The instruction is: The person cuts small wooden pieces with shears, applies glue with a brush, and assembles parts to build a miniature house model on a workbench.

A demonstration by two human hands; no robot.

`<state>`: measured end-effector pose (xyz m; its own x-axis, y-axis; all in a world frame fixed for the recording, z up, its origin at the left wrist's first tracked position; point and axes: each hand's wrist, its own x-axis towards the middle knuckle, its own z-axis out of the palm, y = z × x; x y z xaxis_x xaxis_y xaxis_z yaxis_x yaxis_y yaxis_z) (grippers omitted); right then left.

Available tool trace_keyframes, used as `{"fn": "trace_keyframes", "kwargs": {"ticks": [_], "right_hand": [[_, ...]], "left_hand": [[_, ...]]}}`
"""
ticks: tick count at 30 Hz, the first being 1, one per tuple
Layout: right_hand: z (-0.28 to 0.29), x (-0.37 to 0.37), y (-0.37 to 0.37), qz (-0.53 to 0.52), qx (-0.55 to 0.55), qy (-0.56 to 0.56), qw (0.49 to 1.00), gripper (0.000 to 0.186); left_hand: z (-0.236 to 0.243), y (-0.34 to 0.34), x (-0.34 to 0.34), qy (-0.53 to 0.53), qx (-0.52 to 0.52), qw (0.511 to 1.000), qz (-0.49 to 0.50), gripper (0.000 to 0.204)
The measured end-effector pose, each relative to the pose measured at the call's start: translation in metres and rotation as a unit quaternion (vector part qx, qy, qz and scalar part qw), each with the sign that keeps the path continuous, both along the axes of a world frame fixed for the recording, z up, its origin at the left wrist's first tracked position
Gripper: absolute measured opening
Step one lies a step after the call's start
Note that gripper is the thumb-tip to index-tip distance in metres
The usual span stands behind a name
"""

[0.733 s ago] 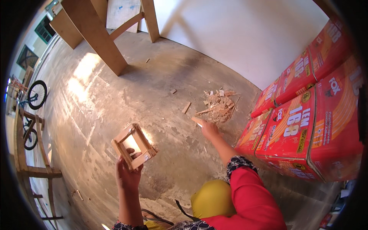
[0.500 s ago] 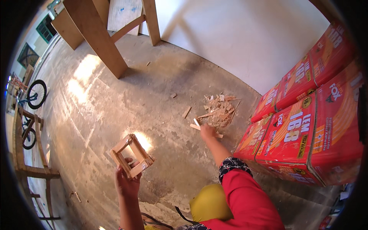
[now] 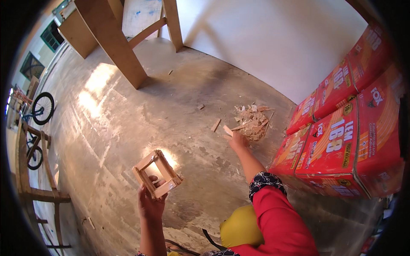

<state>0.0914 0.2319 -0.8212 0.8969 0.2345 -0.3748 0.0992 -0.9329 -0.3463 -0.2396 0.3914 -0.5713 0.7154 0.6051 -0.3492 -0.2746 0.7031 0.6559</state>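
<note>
Worn grey concrete floor [image 3: 200,181], scuffed and sunlit in patches; smooth white wall panel [image 3: 243,47] beyond the right hand. Hands well apart. Left hand [image 3: 151,205]: closed on the lower edge of a small, box-like frame of light-brown wood strips [image 3: 168,167], held tilted above the floor, fingers visible through its opening. Right hand [image 3: 238,141]: fingers closed on a short, pale, flat wood piece [image 3: 228,130], which projects beyond the fingertips; whether the grip includes anything more, cannot tell. Loose heap of pale wood scraps and shavings [image 3: 255,120] just beyond the right hand; one flat brown wood strip [image 3: 215,125] near its left side. Stacked red rectangular metal tins [image 3: 326,164] to its right. Blue bicycle with black tyres [image 3: 40,112] far to the left of the left hand.
</note>
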Motion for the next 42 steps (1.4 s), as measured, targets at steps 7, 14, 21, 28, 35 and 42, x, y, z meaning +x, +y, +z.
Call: {"fn": "trace_keyframes", "kwargs": {"ticks": [7,14,21,28,35,42], "right_hand": [[-0.004,-0.008,-0.018,-0.078,0.266,0.264,0.924,0.025],[0.201,-0.064,0.006,-0.154,0.584,0.565,0.562,0.015],[0.365,-0.143,-0.044,-0.137,0.550,0.574,0.591,0.017],[0.544,-0.190,-0.182,-0.142,0.458,0.627,0.614,0.019],[0.749,-0.106,-0.309,-0.206,0.544,0.389,0.714,0.015],[0.786,0.067,-0.328,-0.154,0.333,0.039,0.930,0.030]], "left_hand": [[0.009,0.005,-0.007,-0.019,-0.022,0.999,0.017,0.043],[0.107,0.000,-0.012,0.005,-0.014,1.000,0.011,0.044],[0.246,-0.033,-0.015,0.002,-0.010,1.000,-0.025,0.048],[0.392,-0.090,0.020,0.018,0.042,0.989,-0.138,0.049],[0.477,-0.174,0.104,0.027,0.032,0.971,-0.237,0.038],[0.487,-0.226,0.191,0.030,0.048,0.931,-0.361,0.039]]}}
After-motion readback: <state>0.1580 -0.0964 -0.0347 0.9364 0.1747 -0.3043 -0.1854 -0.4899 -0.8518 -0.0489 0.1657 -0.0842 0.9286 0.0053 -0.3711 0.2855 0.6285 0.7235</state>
